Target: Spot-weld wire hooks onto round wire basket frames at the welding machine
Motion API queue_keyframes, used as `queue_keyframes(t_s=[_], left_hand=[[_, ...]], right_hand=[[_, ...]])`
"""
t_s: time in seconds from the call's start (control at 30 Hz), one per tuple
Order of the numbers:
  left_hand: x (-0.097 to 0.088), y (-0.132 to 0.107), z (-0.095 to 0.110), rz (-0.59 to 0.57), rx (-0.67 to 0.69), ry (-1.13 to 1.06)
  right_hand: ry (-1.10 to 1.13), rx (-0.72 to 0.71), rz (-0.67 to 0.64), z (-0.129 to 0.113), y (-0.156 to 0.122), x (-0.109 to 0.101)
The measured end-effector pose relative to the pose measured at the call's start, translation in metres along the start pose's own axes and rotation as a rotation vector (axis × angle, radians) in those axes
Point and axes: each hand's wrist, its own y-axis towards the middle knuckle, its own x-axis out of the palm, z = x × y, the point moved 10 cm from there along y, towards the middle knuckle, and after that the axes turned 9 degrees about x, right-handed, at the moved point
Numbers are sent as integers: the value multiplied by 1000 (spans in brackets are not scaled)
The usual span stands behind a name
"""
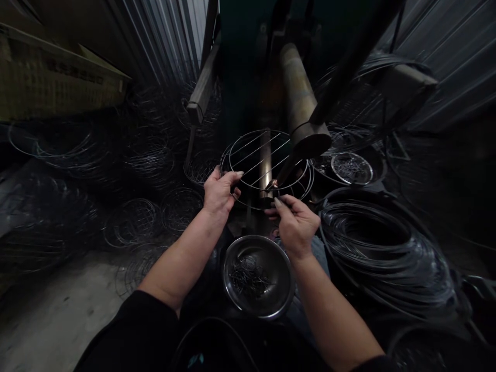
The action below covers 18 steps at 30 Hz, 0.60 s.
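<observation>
A round wire frame (267, 165) with parallel cross wires sits at the tip of a welding machine's cylindrical arm (300, 103). My left hand (219, 194) grips the frame's left rim, fingers curled around the wire. My right hand (296, 222) is closed in a pinch at the frame's lower edge, next to the machine's electrode; what it holds is too small to make out. Below my hands a steel bowl (271, 305) holds several short wire pieces.
A large coil of wire rings (383, 248) lies to the right. A second bowl of small parts (352, 168) sits behind it. Finished wire frames (132, 222) are piled on the floor at left. Corrugated metal walls stand behind.
</observation>
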Motion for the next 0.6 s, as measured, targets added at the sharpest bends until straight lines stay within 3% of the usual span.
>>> queue_keyframes(t_s=[0.43,0.6], left_hand=[[-1,0,2,86,-29,21],[1,-2,0,47,-13,19]], right_hand=[[54,-3,-4,1,11,3],[114,-13,-17,5,17,7]])
